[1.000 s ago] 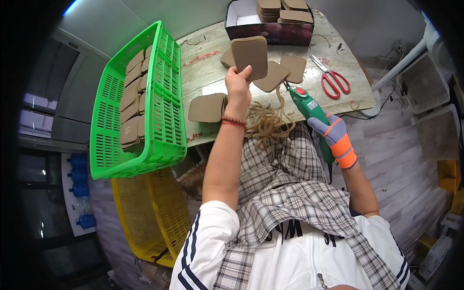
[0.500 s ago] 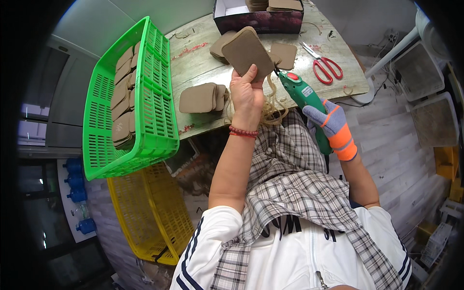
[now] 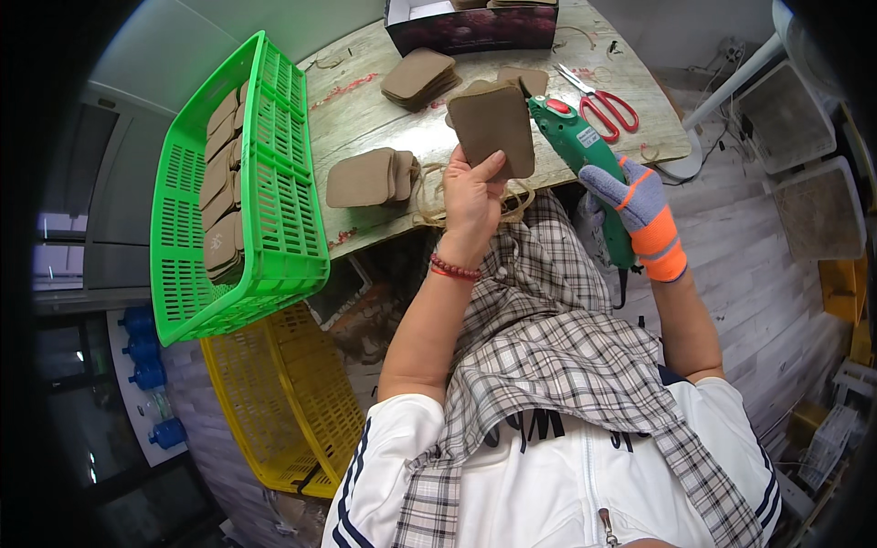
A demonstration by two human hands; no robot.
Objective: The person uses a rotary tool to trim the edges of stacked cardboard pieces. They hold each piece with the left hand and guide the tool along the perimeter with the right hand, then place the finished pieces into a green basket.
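Observation:
My bare left hand (image 3: 473,196) pinches a brown fabric pad (image 3: 493,123) with rounded corners, thumb on its face. Another pad's edge shows behind it; whether I hold that too, I cannot tell. My right hand (image 3: 635,208), in a grey and orange glove, is wrapped round a green handheld electric cutter (image 3: 575,137) with a red button. The cutter's head is close to the pad's upper right corner; the pad partly hides it. Tan string (image 3: 429,203) hangs around my left hand at the table edge. One stack of pads (image 3: 418,75) lies beyond, another stack (image 3: 364,180) to the left.
Red-handled scissors (image 3: 610,111) lie on the table (image 3: 365,119), among red thread scraps. A dark box (image 3: 475,29) stands at the back. To the left, a green crate (image 3: 290,205) holds several stacked pads, above a yellow crate (image 3: 283,393). A white pole (image 3: 735,78) rises on the right.
My left hand has turned the pad more upright and brought it lower. The cutter's head has moved from the pad's lower right side to its upper right corner. The view has shifted slightly.

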